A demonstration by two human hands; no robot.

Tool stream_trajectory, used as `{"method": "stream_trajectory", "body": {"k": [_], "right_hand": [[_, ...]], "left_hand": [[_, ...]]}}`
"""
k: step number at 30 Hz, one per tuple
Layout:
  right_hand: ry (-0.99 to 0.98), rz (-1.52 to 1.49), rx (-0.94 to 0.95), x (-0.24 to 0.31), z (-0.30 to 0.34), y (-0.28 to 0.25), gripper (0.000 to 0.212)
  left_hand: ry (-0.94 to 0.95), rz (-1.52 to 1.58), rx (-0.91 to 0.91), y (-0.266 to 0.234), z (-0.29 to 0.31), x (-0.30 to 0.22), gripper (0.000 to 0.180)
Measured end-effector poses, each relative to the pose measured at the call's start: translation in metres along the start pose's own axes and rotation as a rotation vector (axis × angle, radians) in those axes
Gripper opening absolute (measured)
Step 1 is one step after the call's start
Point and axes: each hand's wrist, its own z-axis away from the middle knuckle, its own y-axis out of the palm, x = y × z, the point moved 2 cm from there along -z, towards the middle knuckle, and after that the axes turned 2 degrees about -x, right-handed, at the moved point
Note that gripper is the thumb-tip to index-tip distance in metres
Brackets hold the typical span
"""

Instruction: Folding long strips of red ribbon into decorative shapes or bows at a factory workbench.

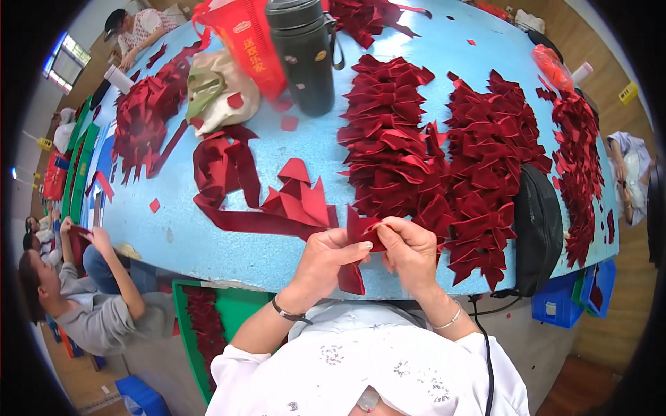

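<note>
Pinched folded dark-red velvet ribbon piece [359, 226] w/ L hand [325, 261] & R hand [411, 252]; held over lt-blue tabletop [215, 255] nr. dark-red velvet bow rows [388, 142].

- Table [180, 243]: light blue top; spans the centre; edges appear curved.
- Window [67, 64]: upper left; bright, divided into panes.
- Wall [96, 19]: pale; adjacent to window.
- Floor [152, 364]: grey near the table at lower left; wood-toned at far left; reddish-brown patch at lower right.
- Light: bright, even; pale sheen on the tabletop's far side.
</note>
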Motion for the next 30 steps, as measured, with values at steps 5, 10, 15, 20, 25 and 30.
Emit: {"method": "stream_trajectory", "body": {"k": [5,10,15,20,25,30], "right_hand": [[-0.239,0.167,0.197,0.011,0.003,-0.007,0.015],[-0.419,0.417,0.195,0.025,0.002,0.008,0.018],[-0.299,0.389,0.262,0.020,0.002,0.017,0.019],[-0.164,0.263,0.347,0.012,0.003,0.019,0.017],[0.164,0.164,0.333,0.011,0.007,0.022,0.011],[0.146,0.151,0.360,0.007,0.008,0.025,0.008]], "left_hand": [[0.111,-0.164,-0.027,-0.007,0.011,-0.003,0.012],[0.310,-0.474,-0.032,-0.006,0.017,-0.001,0.012],[0.233,-0.530,0.039,-0.005,0.030,-0.011,0.015],[0.120,-0.266,0.056,-0.016,0.039,-0.012,0.019],[0.208,-0.244,0.008,-0.026,0.046,-0.003,0.020],[0.122,0.040,-0.064,-0.024,0.049,-0.001,0.019]]}}
